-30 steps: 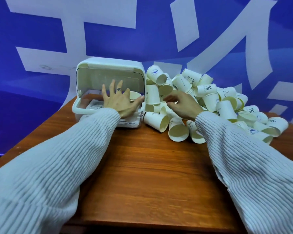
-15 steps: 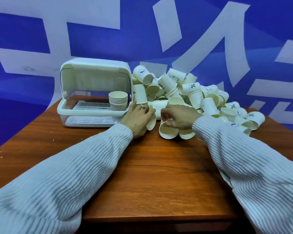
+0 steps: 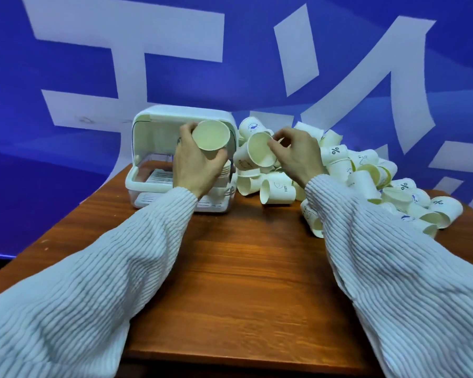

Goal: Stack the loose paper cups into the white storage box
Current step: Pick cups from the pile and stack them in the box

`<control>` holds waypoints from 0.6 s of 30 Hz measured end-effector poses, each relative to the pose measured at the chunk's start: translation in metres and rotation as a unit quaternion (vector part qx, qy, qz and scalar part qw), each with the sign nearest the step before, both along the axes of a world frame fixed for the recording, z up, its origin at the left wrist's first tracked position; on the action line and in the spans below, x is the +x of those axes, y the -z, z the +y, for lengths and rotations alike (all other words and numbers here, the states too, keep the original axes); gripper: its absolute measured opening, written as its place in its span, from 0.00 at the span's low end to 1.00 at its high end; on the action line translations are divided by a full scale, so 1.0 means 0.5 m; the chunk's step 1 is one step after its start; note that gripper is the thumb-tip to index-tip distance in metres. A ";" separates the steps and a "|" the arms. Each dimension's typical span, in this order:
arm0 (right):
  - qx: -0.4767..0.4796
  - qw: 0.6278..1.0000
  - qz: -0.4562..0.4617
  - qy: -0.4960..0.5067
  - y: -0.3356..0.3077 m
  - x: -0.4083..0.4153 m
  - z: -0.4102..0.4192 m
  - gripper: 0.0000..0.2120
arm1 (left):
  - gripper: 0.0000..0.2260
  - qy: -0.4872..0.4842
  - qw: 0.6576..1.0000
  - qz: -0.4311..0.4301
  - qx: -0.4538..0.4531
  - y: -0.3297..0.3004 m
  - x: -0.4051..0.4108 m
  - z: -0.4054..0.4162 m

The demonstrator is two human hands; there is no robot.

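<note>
Above table: left hand gripping cup, mouth toward camera, before open white box, hiding its right interior. Right hand pinching rim of second cup. Loose cup pile at right, touching box. Blue banner behind.

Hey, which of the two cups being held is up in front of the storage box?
The cup in the left hand, raised before the white storage box; the right hand holds its cup over the pile.

each hand holds a paper cup above the table.
</note>
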State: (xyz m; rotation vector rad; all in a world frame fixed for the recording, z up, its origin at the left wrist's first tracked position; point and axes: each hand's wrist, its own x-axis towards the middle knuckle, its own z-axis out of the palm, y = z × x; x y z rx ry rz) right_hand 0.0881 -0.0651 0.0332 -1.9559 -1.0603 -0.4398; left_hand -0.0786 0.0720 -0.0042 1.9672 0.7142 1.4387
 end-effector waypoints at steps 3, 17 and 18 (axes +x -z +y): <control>0.005 1.000 0.016 0.005 -0.026 -0.035 0.063 0.10 | 0.31 -0.032 0.999 -0.031 -0.030 0.002 -0.028 0.028; -0.169 0.985 -0.013 0.041 -0.005 -0.075 0.209 0.11 | 0.33 -0.039 0.998 -0.003 -0.042 0.037 -0.097 0.084; -0.179 0.983 -0.006 0.036 0.000 -0.075 0.215 0.10 | 0.33 -0.037 0.998 -0.001 -0.042 0.037 -0.097 0.087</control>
